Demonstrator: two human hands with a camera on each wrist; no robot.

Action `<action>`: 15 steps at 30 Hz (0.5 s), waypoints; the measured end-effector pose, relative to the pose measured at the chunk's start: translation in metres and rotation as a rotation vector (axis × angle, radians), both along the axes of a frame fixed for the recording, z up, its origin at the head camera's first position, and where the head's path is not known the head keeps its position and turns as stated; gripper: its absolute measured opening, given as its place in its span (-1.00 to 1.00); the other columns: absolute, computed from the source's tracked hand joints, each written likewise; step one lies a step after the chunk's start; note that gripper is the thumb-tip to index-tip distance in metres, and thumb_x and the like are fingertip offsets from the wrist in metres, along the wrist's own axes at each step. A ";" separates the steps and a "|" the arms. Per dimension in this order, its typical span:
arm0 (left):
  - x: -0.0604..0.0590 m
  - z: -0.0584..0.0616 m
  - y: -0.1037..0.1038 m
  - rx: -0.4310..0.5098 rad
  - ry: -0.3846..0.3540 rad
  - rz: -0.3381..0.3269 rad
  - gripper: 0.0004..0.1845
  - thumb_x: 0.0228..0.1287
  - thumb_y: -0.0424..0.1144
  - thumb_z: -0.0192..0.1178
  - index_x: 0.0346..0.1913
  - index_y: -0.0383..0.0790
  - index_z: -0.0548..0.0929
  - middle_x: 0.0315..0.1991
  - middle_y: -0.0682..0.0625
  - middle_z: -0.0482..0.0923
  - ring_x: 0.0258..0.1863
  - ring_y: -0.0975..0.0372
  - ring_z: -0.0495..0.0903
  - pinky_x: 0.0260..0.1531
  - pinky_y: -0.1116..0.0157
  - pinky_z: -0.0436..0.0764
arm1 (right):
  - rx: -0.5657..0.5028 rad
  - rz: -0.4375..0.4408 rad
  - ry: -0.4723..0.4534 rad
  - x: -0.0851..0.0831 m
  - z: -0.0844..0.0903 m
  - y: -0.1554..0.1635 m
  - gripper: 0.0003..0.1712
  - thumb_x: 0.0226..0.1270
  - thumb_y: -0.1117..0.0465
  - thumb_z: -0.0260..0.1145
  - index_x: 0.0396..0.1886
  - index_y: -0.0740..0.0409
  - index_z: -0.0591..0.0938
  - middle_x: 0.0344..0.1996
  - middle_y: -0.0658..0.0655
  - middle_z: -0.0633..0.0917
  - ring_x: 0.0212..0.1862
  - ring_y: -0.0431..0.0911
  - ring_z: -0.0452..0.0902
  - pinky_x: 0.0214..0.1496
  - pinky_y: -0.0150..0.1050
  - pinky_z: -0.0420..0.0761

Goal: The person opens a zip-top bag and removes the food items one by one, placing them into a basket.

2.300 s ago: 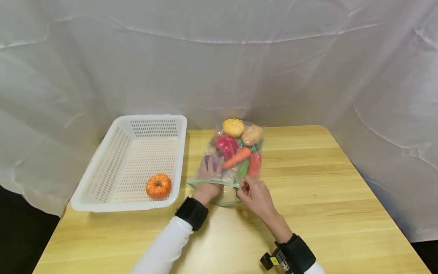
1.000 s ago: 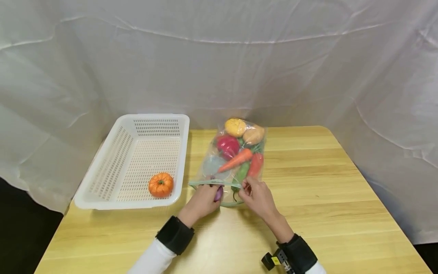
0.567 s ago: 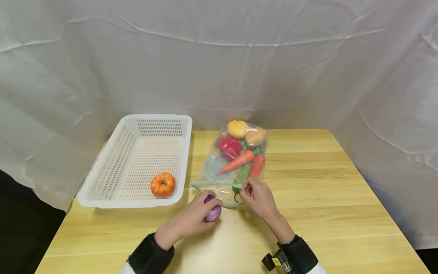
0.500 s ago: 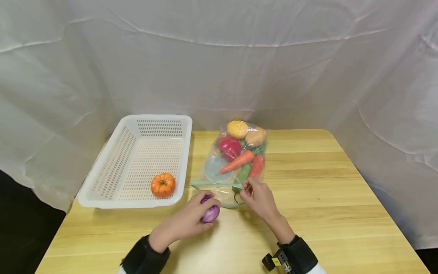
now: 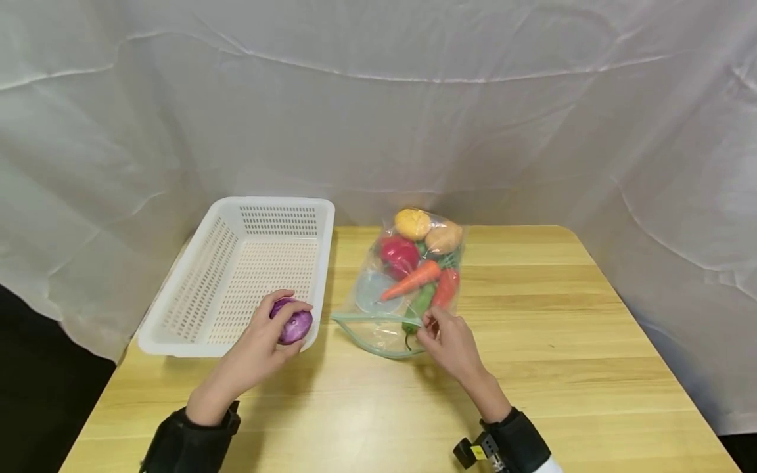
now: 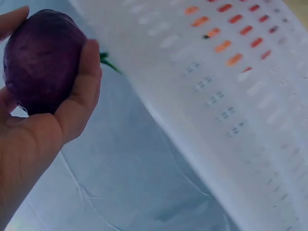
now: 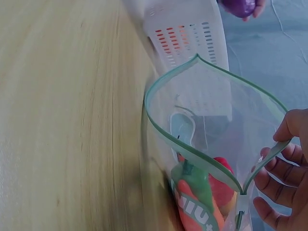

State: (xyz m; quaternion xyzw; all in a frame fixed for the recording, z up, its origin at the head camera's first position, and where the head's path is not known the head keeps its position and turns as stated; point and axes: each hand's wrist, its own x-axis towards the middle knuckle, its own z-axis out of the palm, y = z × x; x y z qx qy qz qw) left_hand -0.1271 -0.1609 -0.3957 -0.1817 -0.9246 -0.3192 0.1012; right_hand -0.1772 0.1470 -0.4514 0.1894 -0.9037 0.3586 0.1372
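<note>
A white perforated plastic basket (image 5: 236,276) is sitting left of a clear zip-top plastic bag (image 5: 378,338) of toy vegetables. My right hand (image 5: 452,341) is pinching the bag's open rim; my left hand (image 5: 260,338) is curling around a round purple toy onion (image 5: 294,325) over the basket's near rim.

Soft, even light is falling from above, leaving only faint shadows on the pale wooden table (image 5: 532,368) under the left hand (image 5: 260,345) and the right hand (image 5: 452,341). The clear plastic zip bag (image 5: 408,282) beyond the right hand is catching mild glare. In the left wrist view, the white perforated plastic basket (image 6: 231,96) beside the hand is smearing with motion blur, while the round purple onion (image 6: 41,60) is staying fairly sharp. The right wrist view is blurring near its top edge.
</note>
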 end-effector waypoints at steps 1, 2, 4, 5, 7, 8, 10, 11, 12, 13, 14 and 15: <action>-0.001 -0.001 -0.001 0.003 -0.003 0.007 -0.47 -0.11 -0.49 0.36 0.02 -0.20 0.51 0.19 -0.34 0.22 0.10 -0.25 0.37 -0.12 -0.10 0.58 | 0.000 0.001 0.002 0.000 0.000 0.000 -0.95 -0.05 0.31 0.18 -0.50 0.14 0.51 -0.67 -0.09 0.48 -0.57 -0.33 0.32 -0.53 -0.50 0.36; -0.002 -0.003 -0.002 0.003 -0.001 0.014 -0.47 -0.11 -0.50 0.36 0.01 -0.20 0.51 0.19 -0.33 0.23 0.10 -0.25 0.36 -0.11 -0.11 0.57 | 0.000 0.002 0.004 0.000 0.000 0.000 -0.95 -0.04 0.31 0.18 -0.50 0.14 0.51 -0.67 -0.09 0.49 -0.57 -0.33 0.33 -0.53 -0.50 0.36; -0.003 -0.005 -0.003 0.003 -0.002 0.019 -0.48 -0.10 -0.50 0.36 0.01 -0.19 0.51 0.18 -0.32 0.24 0.11 -0.25 0.35 -0.10 -0.12 0.56 | -0.002 0.002 0.005 0.000 -0.001 0.000 -0.95 -0.04 0.32 0.19 -0.50 0.13 0.51 -0.66 -0.09 0.50 -0.57 -0.34 0.33 -0.53 -0.50 0.37; -0.004 -0.006 -0.003 0.003 -0.003 0.020 -0.48 -0.10 -0.50 0.36 0.01 -0.19 0.52 0.18 -0.32 0.24 0.11 -0.26 0.35 -0.10 -0.12 0.56 | -0.002 0.002 0.007 0.000 -0.001 0.001 -0.95 -0.03 0.32 0.20 -0.50 0.13 0.51 -0.66 -0.09 0.50 -0.57 -0.34 0.33 -0.53 -0.50 0.37; -0.006 -0.008 -0.004 0.004 -0.007 0.021 -0.49 -0.09 -0.50 0.36 0.01 -0.19 0.52 0.18 -0.32 0.25 0.11 -0.27 0.33 -0.09 -0.13 0.55 | -0.002 0.000 0.010 0.000 -0.001 0.001 -0.94 -0.03 0.33 0.20 -0.50 0.12 0.51 -0.65 -0.09 0.50 -0.57 -0.34 0.34 -0.53 -0.50 0.38; -0.006 -0.009 -0.004 0.004 -0.012 0.023 -0.49 -0.08 -0.50 0.36 0.01 -0.20 0.52 0.18 -0.32 0.25 0.12 -0.27 0.33 -0.08 -0.14 0.54 | -0.001 0.000 0.013 0.000 -0.001 0.001 -0.94 -0.03 0.33 0.20 -0.50 0.12 0.51 -0.66 -0.08 0.50 -0.57 -0.34 0.34 -0.52 -0.50 0.38; -0.008 -0.010 -0.005 0.004 -0.023 0.029 -0.50 -0.07 -0.50 0.35 0.02 -0.20 0.52 0.18 -0.32 0.24 0.12 -0.26 0.32 -0.08 -0.14 0.54 | 0.001 0.000 0.013 0.001 -0.001 0.001 -0.95 -0.04 0.32 0.19 -0.49 0.12 0.51 -0.66 -0.09 0.50 -0.57 -0.33 0.34 -0.52 -0.50 0.38; -0.008 -0.011 -0.006 0.003 -0.024 0.031 -0.50 -0.06 -0.49 0.35 0.02 -0.21 0.52 0.18 -0.33 0.24 0.12 -0.26 0.32 -0.08 -0.14 0.54 | 0.001 0.000 0.012 0.000 -0.001 0.001 -0.94 -0.04 0.32 0.19 -0.49 0.12 0.51 -0.66 -0.09 0.50 -0.57 -0.33 0.34 -0.52 -0.50 0.38; -0.009 -0.012 -0.006 0.003 -0.025 0.033 -0.50 -0.06 -0.49 0.34 0.02 -0.22 0.51 0.18 -0.34 0.24 0.12 -0.26 0.32 -0.08 -0.14 0.54 | 0.002 0.000 0.011 0.000 -0.001 0.001 -0.94 -0.04 0.32 0.19 -0.49 0.12 0.51 -0.66 -0.09 0.50 -0.57 -0.34 0.35 -0.52 -0.50 0.38; -0.009 -0.012 -0.007 0.002 -0.026 0.034 -0.51 -0.05 -0.49 0.34 0.03 -0.23 0.51 0.18 -0.34 0.24 0.11 -0.26 0.32 -0.09 -0.14 0.54 | 0.002 -0.001 0.010 0.000 0.000 0.001 -0.94 -0.04 0.32 0.19 -0.49 0.11 0.51 -0.66 -0.09 0.51 -0.57 -0.34 0.35 -0.51 -0.50 0.38; -0.010 -0.013 -0.007 0.000 -0.023 0.033 -0.51 -0.05 -0.48 0.34 0.02 -0.23 0.51 0.17 -0.35 0.24 0.11 -0.25 0.32 -0.09 -0.14 0.54 | 0.002 -0.003 0.009 0.000 0.000 0.001 -0.94 -0.04 0.32 0.19 -0.49 0.11 0.51 -0.66 -0.09 0.51 -0.57 -0.34 0.35 -0.51 -0.50 0.39; -0.010 -0.014 -0.007 -0.002 -0.021 0.030 -0.52 -0.04 -0.48 0.34 0.02 -0.24 0.51 0.17 -0.36 0.24 0.11 -0.26 0.32 -0.10 -0.14 0.54 | 0.000 -0.005 0.007 0.000 0.000 0.001 -0.93 -0.04 0.32 0.19 -0.49 0.10 0.51 -0.66 -0.09 0.51 -0.57 -0.34 0.35 -0.52 -0.50 0.39</action>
